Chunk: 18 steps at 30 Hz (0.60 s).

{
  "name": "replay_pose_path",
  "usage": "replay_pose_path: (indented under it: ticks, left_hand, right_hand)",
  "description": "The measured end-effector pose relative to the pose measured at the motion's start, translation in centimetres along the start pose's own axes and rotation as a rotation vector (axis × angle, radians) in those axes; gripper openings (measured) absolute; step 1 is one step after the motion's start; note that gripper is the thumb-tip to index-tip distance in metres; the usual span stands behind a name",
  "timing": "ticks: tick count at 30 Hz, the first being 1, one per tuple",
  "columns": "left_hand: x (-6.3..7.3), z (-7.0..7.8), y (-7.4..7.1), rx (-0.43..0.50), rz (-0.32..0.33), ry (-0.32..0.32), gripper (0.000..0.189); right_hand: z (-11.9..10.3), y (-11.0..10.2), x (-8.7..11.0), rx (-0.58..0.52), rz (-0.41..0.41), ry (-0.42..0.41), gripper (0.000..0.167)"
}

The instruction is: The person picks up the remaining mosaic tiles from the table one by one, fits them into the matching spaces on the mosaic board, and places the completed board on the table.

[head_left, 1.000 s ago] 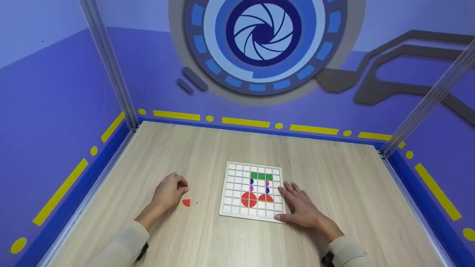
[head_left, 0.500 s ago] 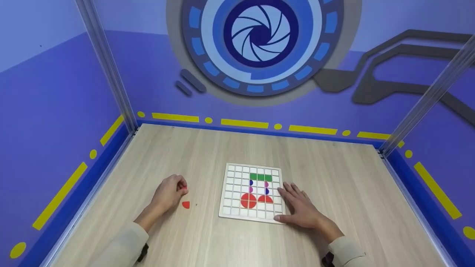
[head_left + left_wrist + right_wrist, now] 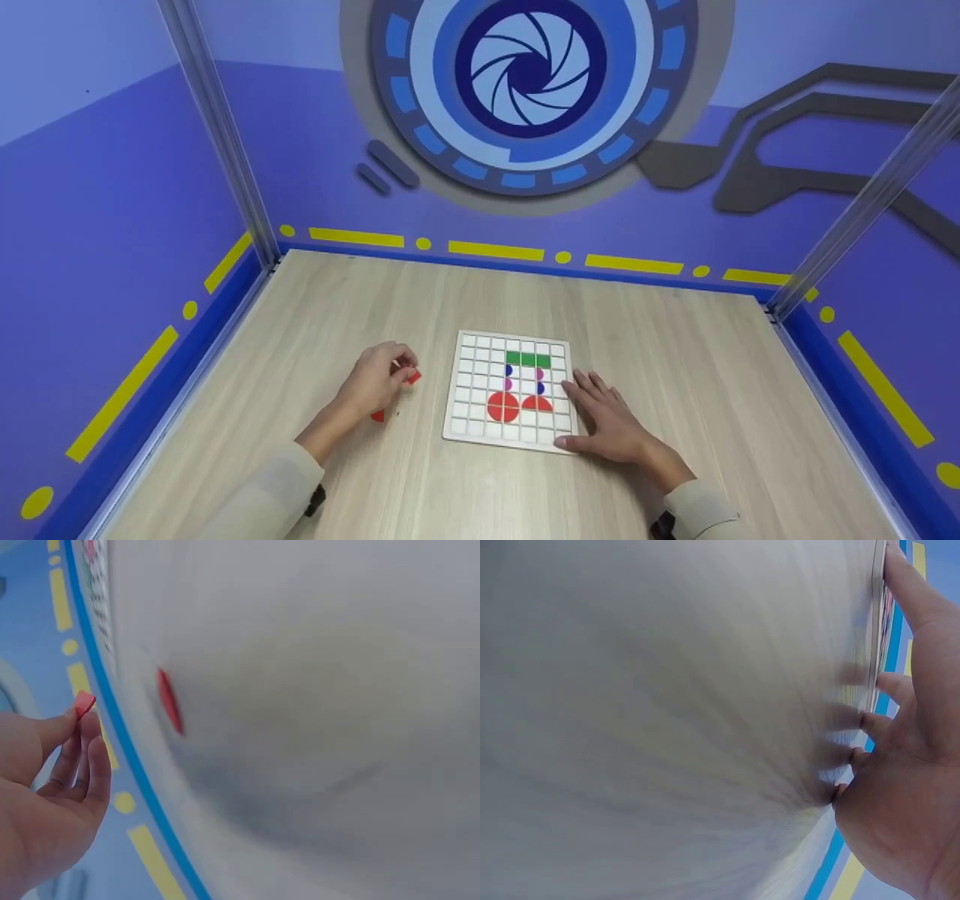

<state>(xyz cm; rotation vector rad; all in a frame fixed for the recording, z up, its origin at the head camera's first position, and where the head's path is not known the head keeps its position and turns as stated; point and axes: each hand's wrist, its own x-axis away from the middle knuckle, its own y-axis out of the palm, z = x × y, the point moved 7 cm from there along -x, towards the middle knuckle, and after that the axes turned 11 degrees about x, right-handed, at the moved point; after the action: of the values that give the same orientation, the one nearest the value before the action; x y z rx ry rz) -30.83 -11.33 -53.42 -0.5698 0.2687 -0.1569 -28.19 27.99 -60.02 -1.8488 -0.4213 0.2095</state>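
Note:
My left hand (image 3: 379, 377) pinches a small red quarter-circle piece (image 3: 414, 376) between thumb and fingers, a little above the table; the left wrist view shows the same red piece (image 3: 85, 701) at the fingertips. Another red piece (image 3: 378, 416) lies on the table, partly hidden below the left hand. To the right sits a square white grid board (image 3: 469, 386) bearing a green bar, small blue and pink half-rounds, a full red circle and a red half circle. My right hand (image 3: 611, 424) rests with spread fingers along the board's right edge, its thumb at the lower right corner.
The wood-grain table (image 3: 480, 495) runs back to a blue-purple wall (image 3: 315, 150) with yellow dashes. Metal posts (image 3: 225, 142) stand at the far corners. A tiny dark speck (image 3: 398, 413) lies beside the loose red piece.
The left hand has lifted the red piece and moved right toward the board, now partly covering the other red piece. The right hand and board have stayed in place.

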Motion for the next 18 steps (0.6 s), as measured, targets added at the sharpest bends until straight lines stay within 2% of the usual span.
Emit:
replay_pose_path:
  ticks: [5,11,14,18]
  left_hand:
    - [-0.5,2.9,3.1,0.087,-0.089,0.039,0.005]
    - [-1.6,5.6,7.7,0.164,-0.178,0.057,0.007]
    - [-2.3,6.4,10.0,0.152,-0.201,0.069,0.004]
    - [-2.6,6.4,12.3,0.131,-0.207,0.057,0.003]
  right_hand:
    - [-0.1,0.1,-0.1,0.002,0.002,-0.004,0.109]
    - [0.0,-0.1,0.0,-0.003,0.005,-0.003,0.108]
    - [0.1,-0.2,0.1,-0.008,0.014,-0.002,0.107]
    - [0.0,-0.1,0.1,-0.007,0.002,-0.005,0.106]
